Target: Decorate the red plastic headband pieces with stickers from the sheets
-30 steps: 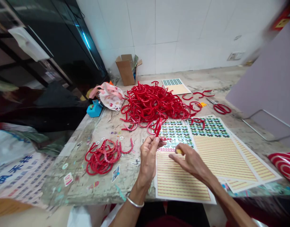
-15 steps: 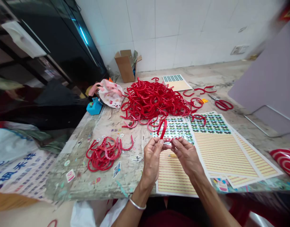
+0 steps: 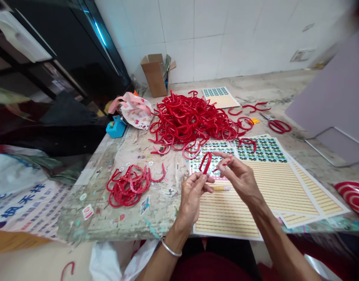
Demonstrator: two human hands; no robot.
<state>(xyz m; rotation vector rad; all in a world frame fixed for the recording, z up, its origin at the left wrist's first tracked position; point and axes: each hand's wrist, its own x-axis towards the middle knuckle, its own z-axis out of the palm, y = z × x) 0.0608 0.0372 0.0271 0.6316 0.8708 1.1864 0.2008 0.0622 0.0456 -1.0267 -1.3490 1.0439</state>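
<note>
My left hand (image 3: 194, 191) pinches a red curved band (image 3: 207, 163) between thumb and fingers, its loop standing up above the fingertips. To its right, my right hand (image 3: 236, 171) is raised with thumb and fingertips closed on a small red piece (image 3: 222, 166). Whether that piece joins the band, I cannot tell. Beneath both hands lies a printed sheet (image 3: 223, 218) with rows of small green and blue pictures at the top and yellow lined strips below. A short yellow stick (image 3: 220, 188) rests on it. Beyond is a large pile of red bands (image 3: 191, 119).
A smaller heap of red bands (image 3: 129, 186) lies to the left. More printed sheets (image 3: 279, 183) overlap at the right, below red-handled scissors (image 3: 277, 124). At the back stand a cardboard box (image 3: 154, 76), a patterned pouch (image 3: 135, 111) and a blue tape dispenser (image 3: 115, 128).
My hands were close together at the red band. Now my right hand has moved up and away to the right with a small red piece, while my left hand keeps the band.
</note>
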